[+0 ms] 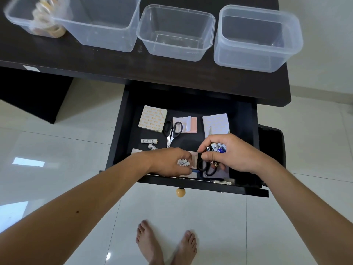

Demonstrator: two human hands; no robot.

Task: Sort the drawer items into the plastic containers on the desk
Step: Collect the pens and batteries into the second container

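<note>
Inside the matte-black drawer (122, 119), the right hand (227, 152) clutches a bundle of cylindrical batteries (217, 148). At nine o'clock from it, the left hand (170, 163) curls around white-wrapped batteries (183, 162), beside steel scissors (172, 133).

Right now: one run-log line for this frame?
stage: gathering batteries | left hand: white batteries | right hand: battery cluster | open dark drawer: black-handled scissors remaining

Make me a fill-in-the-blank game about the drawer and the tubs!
1. The clear plastic containers standing on the dark desk number ____.
2. The right hand grips a bunch of small ____.
3. The black-handled scissors lie inside the open dark ____.
4. The leftmost clear container is the only one holding rolls of ____.

Missing words: four; batteries; drawer; tape
</note>
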